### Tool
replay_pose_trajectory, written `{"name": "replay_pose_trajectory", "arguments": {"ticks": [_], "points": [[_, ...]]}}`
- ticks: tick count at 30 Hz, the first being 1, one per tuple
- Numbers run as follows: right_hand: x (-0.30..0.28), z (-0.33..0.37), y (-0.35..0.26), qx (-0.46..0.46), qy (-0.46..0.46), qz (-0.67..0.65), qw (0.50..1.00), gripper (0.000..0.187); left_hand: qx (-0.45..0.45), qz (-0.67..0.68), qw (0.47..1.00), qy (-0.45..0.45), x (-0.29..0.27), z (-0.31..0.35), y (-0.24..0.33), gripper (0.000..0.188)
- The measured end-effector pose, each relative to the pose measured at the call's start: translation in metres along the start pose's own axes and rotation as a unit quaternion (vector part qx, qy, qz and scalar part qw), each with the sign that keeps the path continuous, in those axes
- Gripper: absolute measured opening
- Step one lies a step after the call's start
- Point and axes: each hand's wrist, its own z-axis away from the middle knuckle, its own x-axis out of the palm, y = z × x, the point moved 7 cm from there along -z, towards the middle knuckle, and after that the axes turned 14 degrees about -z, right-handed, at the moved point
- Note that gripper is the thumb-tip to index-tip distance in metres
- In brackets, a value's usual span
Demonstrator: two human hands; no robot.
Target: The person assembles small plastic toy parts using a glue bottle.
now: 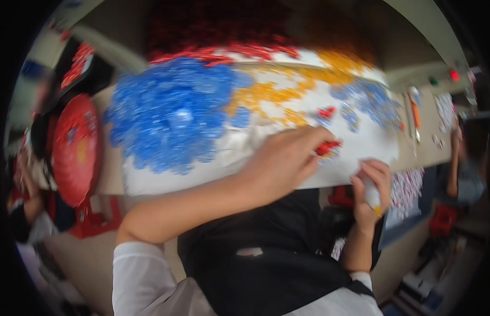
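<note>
My left hand [284,160] reaches over the white work surface [192,179] with its fingers pinched on a small red piece [327,148]. A pale disc shows partly beneath that piece; blur hides whether they touch. My right hand [381,176], at the surface's front edge, is wrapped round a small white squeeze bottle [371,194], its yellow tip pointing down towards me. Just beyond my left fingertips lies another red piece [326,112], on or beside a bluish disc. To the left spreads a big heap of translucent blue discs [171,116].
Small yellow pieces [271,92] lie mid-table, with red pieces [224,54] along the back. More bluish discs [369,102] sit at the right, near an orange-handled tool [415,113]. A red basin [76,152] stands at the left. Other people [455,158] are at both sides.
</note>
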Motion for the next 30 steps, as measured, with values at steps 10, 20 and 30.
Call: {"name": "replay_pose_trajectory", "arguments": {"ticks": [10, 20, 30], "points": [[-0.011, 0.023, 0.031, 0.066, 0.019, -0.077, 0.995, 0.018, -0.213, -0.191, 0.919, 0.273, -0.216, 0.126, -0.078, 0.026], [0.041, -0.001, -0.005, 0.023, -0.06, -0.098, 0.993, 0.02, -0.354, -0.328, 0.875, 0.049, -0.253, 0.212, -0.156, 0.028], [0.036, 0.003, -0.003, 0.036, -0.052, -0.063, 0.996, 0.02, -0.255, -0.337, 0.9, 0.107, -0.255, 0.205, -0.158, 0.031]]}}
